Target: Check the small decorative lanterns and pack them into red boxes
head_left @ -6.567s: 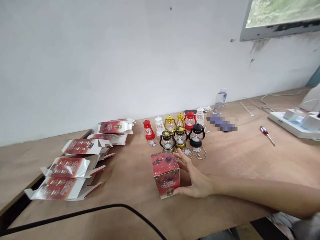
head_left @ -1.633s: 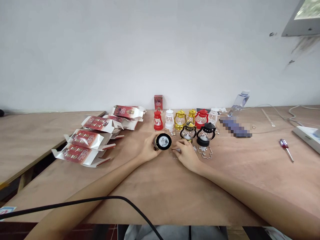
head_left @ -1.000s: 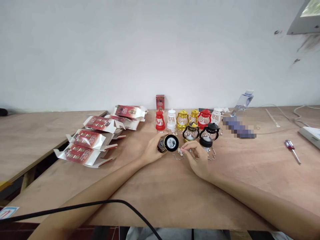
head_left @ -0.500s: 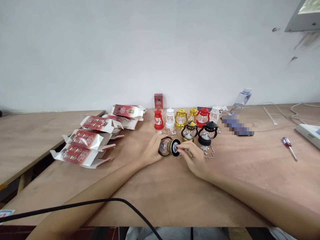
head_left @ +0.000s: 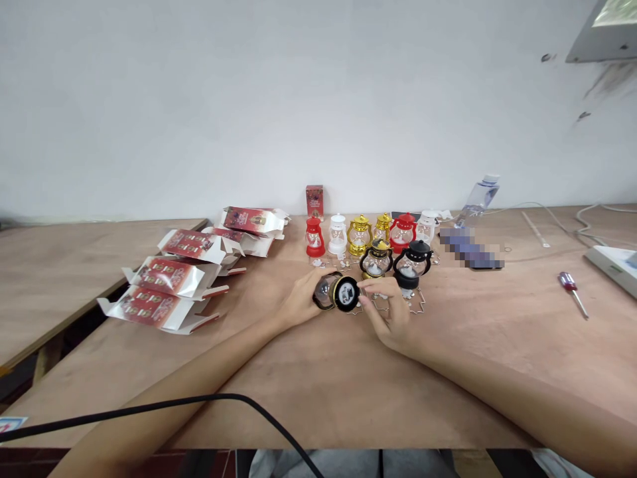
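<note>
My left hand [head_left: 304,299] is wrapped round a small black and gold lantern [head_left: 325,292], which lies tilted on its side with its round black underside facing right. The fingers of my right hand [head_left: 391,309] are pinched at the right edge of that underside; whether they hold something small is hidden. Just behind my right hand stand a black and gold lantern [head_left: 376,260] and a black lantern [head_left: 412,264], both upright. Thin wire handles and small pieces lie beside them on the table.
Red, white and gold lanterns [head_left: 359,236] stand in a row behind, near a red box [head_left: 314,201]. Opened red cartons [head_left: 172,275] lie left. A bottle [head_left: 476,200], a blurred-out flat object [head_left: 470,249] and a screwdriver [head_left: 572,292] are right. A black cable [head_left: 233,397] crosses the front.
The lantern's underside has turned more toward me. My right fingers have moved from the middle of the underside to its right edge.
</note>
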A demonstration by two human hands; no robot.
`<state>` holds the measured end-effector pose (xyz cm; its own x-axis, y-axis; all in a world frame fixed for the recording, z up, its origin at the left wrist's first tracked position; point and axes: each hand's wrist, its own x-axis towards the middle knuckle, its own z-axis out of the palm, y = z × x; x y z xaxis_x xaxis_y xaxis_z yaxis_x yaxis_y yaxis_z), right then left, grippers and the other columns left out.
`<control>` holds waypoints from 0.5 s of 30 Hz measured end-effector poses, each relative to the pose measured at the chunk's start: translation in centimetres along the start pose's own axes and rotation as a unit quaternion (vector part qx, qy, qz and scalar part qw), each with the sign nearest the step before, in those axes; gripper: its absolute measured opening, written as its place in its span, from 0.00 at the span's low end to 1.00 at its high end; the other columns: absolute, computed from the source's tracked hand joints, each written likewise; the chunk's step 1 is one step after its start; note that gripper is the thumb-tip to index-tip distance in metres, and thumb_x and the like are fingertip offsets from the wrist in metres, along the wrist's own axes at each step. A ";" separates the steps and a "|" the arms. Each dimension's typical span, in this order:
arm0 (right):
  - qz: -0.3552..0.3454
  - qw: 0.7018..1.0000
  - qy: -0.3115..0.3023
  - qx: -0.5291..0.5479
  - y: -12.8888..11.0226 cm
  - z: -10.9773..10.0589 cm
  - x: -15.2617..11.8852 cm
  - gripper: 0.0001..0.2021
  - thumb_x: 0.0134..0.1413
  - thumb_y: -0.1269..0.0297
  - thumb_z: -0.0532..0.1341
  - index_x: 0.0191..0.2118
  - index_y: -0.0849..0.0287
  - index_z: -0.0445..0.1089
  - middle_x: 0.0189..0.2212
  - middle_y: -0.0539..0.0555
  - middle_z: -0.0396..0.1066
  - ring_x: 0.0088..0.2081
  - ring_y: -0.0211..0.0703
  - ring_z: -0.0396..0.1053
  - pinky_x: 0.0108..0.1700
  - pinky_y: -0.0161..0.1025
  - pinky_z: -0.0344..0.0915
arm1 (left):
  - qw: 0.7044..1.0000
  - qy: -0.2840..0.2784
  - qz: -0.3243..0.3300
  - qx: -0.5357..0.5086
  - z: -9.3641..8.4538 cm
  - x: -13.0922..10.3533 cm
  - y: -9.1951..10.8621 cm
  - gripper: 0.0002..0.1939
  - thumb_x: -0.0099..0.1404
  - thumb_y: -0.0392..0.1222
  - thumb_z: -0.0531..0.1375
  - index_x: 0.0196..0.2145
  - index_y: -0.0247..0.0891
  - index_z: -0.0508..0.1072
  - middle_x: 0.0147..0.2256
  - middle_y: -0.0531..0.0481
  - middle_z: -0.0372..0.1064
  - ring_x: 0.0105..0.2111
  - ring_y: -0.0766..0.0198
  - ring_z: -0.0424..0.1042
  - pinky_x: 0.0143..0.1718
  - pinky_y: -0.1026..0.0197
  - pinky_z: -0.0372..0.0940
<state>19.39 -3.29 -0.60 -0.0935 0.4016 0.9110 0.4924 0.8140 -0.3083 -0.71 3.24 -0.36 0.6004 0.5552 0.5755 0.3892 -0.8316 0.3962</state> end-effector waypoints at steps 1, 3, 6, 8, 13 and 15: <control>0.005 1.000 -0.007 -0.009 0.3 -0.2 0.1 0.12 0.56 0.77 0.55 0.43 0.53 0.62 0.36 0.55 0.72 0.40 0.45 0.68 0.41 0.45 0.66 | 1.000 0.005 -0.005 -0.008 -0.1 0.0 0.0 0.26 0.57 0.35 0.59 0.53 0.40 0.59 0.49 0.45 0.68 0.48 0.57 0.70 0.49 0.55 0.65; 0.018 0.998 -0.053 -0.042 1.0 -0.5 0.2 0.09 0.55 0.76 0.55 0.39 0.55 0.64 0.33 0.55 0.72 0.37 0.45 0.66 0.39 0.45 0.64 | 0.999 0.028 -0.027 -0.023 -0.2 0.1 0.0 0.25 0.57 0.36 0.60 0.52 0.39 0.60 0.50 0.44 0.68 0.48 0.56 0.70 0.50 0.55 0.65; 0.026 0.986 -0.142 -0.087 2.1 -0.9 0.2 0.07 0.52 0.75 0.55 0.33 0.56 0.65 0.27 0.53 0.70 0.34 0.46 0.64 0.37 0.43 0.60 | 0.993 0.074 -0.080 -0.054 -0.2 0.3 -0.1 0.22 0.56 0.39 0.63 0.48 0.38 0.63 0.46 0.46 0.71 0.45 0.56 0.72 0.47 0.56 0.66; 0.018 0.980 -0.170 -0.100 2.5 -1.0 0.1 0.07 0.49 0.76 0.55 0.30 0.57 0.65 0.26 0.52 0.69 0.33 0.45 0.63 0.36 0.42 0.58 | 0.987 0.099 -0.106 -0.066 -0.1 0.4 -0.3 0.21 0.55 0.39 0.63 0.46 0.38 0.65 0.43 0.48 0.72 0.43 0.57 0.72 0.45 0.57 0.67; 0.015 0.967 -0.207 -0.147 2.6 -0.8 -0.2 0.07 0.44 0.78 0.56 0.29 0.58 0.64 0.23 0.51 0.69 0.34 0.45 0.62 0.37 0.41 0.54 | 0.976 0.153 -0.125 -0.089 0.2 0.5 -0.8 0.20 0.55 0.41 0.65 0.44 0.36 0.66 0.43 0.46 0.72 0.44 0.56 0.71 0.45 0.56 0.66; 0.025 0.962 -0.218 -0.162 2.5 -0.7 -0.2 0.08 0.44 0.78 0.57 0.29 0.58 0.65 0.25 0.51 0.70 0.35 0.45 0.61 0.38 0.41 0.53 | 0.975 0.159 -0.123 -0.096 0.2 0.5 -0.9 0.20 0.54 0.41 0.66 0.44 0.36 0.66 0.43 0.46 0.72 0.44 0.56 0.71 0.46 0.55 0.66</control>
<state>21.25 -1.62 -1.41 -0.3827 0.6318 0.6741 0.7428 0.6443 -0.1822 -0.60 4.30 -0.55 0.2458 0.7397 0.6264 0.3383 -0.6711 0.6597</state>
